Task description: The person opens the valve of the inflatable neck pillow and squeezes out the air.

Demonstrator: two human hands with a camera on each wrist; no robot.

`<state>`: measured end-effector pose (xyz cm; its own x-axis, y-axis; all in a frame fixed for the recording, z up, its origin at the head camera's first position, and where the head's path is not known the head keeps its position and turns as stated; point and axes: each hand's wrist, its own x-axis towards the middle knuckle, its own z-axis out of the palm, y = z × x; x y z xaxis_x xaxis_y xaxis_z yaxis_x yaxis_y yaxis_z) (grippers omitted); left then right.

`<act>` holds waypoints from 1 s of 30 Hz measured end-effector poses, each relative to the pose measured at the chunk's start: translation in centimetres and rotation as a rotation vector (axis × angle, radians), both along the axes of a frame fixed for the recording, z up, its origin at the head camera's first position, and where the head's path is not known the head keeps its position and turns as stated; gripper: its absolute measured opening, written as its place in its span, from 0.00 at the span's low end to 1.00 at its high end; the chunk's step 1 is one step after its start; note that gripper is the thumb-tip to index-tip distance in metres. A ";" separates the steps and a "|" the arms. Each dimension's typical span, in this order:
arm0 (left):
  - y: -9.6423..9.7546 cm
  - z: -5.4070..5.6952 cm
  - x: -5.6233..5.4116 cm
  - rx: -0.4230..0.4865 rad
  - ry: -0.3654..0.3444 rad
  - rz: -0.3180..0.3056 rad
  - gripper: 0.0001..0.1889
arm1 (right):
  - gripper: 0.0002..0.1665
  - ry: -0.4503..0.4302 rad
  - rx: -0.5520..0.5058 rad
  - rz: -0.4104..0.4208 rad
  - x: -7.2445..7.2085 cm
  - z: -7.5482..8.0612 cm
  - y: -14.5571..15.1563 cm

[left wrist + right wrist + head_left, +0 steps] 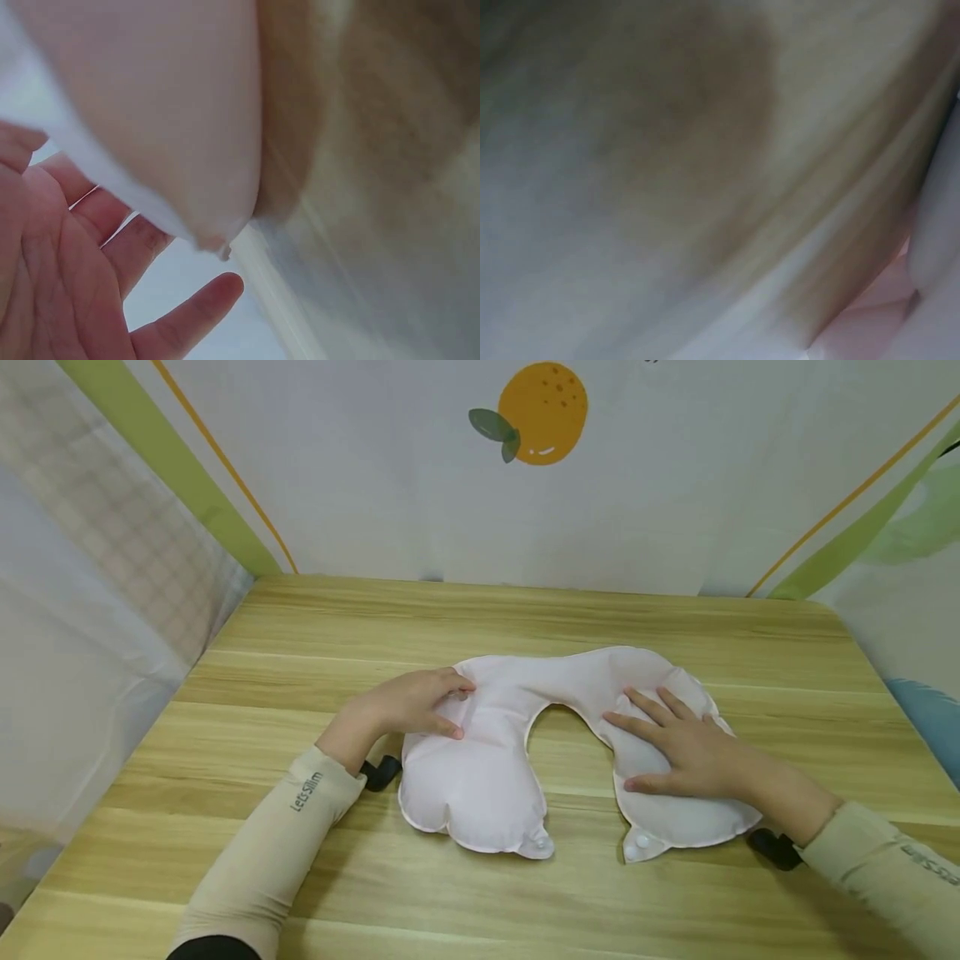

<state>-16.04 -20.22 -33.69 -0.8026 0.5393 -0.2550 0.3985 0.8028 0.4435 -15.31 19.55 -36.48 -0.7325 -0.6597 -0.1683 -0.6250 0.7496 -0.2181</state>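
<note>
A pale pink inflatable U-shaped neck pillow lies on the wooden table, puffed up, with its opening toward the person. At its upper left edge is my left hand, thumb and fingers apart; a small clear piece like an air valve shows between them. In the left wrist view the fingers look straight and spread beside the pillow's side. My right hand rests flat on the pillow's right arm, fingers spread. A snap button sits on the right tip, another on the left tip.
The wood-grain table extends to a white printed curtain at the back. Black wrist-camera mounts show beside both wrists, close to the pillow. Pale sleeves cover the forearms. The right wrist view is mostly blurred tabletop.
</note>
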 end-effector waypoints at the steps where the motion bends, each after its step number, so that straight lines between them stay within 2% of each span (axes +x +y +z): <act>1: 0.0 0.0 0.0 0.001 0.002 0.000 0.37 | 0.50 0.002 -0.001 0.001 0.0 0.0 0.0; 30: -0.1 -0.1 0.0 -0.005 0.015 -0.020 0.37 | 0.48 0.016 0.004 0.012 -0.2 0.1 -0.2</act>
<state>-16.03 -20.29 -33.79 -0.7956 0.5538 -0.2454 0.4208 0.7968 0.4337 -15.47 19.40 -36.43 -0.7274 -0.6675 -0.1592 -0.6371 0.7431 -0.2047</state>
